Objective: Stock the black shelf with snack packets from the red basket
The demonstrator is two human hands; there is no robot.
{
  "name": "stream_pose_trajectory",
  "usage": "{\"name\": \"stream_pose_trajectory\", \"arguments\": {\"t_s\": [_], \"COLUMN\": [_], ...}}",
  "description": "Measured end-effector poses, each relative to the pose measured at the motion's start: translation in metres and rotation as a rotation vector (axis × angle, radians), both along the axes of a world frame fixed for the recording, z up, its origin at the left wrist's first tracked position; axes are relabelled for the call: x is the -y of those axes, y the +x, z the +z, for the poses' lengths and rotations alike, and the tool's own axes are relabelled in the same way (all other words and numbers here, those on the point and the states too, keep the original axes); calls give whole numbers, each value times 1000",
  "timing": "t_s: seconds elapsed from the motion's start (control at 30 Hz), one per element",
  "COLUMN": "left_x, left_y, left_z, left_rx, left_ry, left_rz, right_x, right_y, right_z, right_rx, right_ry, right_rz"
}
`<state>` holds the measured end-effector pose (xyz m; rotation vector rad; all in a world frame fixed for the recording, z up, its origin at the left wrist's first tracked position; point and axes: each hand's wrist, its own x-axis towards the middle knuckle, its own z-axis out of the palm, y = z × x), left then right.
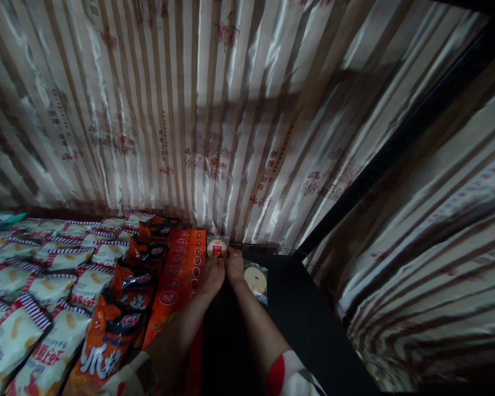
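Observation:
At the back of the black shelf, a clear packet with a pale round flat cake and a red label (217, 248) lies beside the orange packs. My left hand (213, 275) is closed on its near edge. My right hand (234, 265), fingers bent, grips its right edge; the fingertips are partly hidden. A second packaged round flat cake (256, 279), pale with a small red mark, rests face up just right of my right wrist. Left of my left hand runs a row of overlapping flat orange packs (175, 270).
Orange-and-black snack bags (109, 335) stand in a row left of the orange packs. Many white snack bags (39, 286) with striped tops fill the far left. A striped, shiny curtain (231, 137) hangs behind, and a dark diagonal post (367, 165) rises at right from the black shelf (297, 319).

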<state>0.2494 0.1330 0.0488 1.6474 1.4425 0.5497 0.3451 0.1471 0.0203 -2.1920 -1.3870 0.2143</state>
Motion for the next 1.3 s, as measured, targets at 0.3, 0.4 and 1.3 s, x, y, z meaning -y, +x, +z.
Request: {"name": "stream_pose_trajectory", "arguments": {"t_s": [0.3,0.4,1.3], "left_x": [2,6,145], "left_y": [1,0,-9], "left_z": [-3,0,-8], "left_rx": [-22,-21,-297], "left_ry": [54,72,304], "left_rz": [12,9,-428], "right_x": [-1,5,177], "right_y": [-3,-3,-3], "right_z": [-5,-4,-17], "right_rx": [13,28,4], "right_ry": [14,51,155], "right_rz": [28,25,-50]}}
